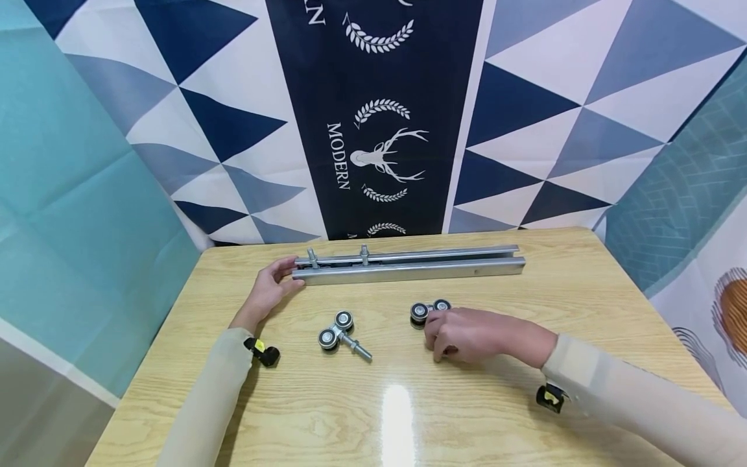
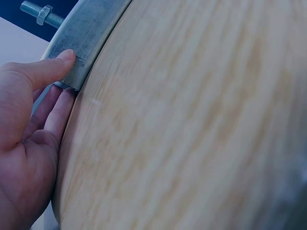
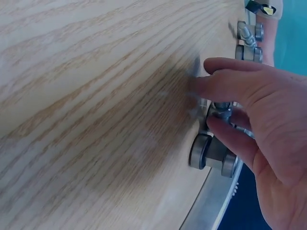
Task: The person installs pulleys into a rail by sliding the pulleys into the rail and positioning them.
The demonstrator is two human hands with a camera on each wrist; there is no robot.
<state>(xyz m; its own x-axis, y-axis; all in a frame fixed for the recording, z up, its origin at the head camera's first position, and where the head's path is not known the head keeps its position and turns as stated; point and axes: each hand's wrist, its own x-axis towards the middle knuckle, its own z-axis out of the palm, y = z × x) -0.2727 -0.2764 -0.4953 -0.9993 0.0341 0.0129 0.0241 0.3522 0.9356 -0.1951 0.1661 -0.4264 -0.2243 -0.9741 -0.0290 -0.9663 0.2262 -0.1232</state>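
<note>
Steel rail (image 1: 408, 272) at 12 o'clock on table (image 1: 315, 395), two studs (image 1: 364, 255) sticking up. Left hand (image 1: 270, 292) holds its 9 o'clock end, thumb on near face. Right hand (image 1: 467, 336) pinches roller (image 3: 217, 154) by its bolt (image 3: 221, 112), at rail's 5 o'clock. Second roller (image 1: 338, 332) lies at 9 o'clock of that, its stem (image 1: 357, 347) pointing 4.

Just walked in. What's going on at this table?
Someone is handling track hardware bare-handed. Their left hand holds the left end of a metal rail, which has two bolts standing up from its slot near that end. Their right hand has its fingers around the bolt end of a roller carriage, which is in front of the rail. A second roller carriage lies untouched on the wooden table, between the hands.
</note>
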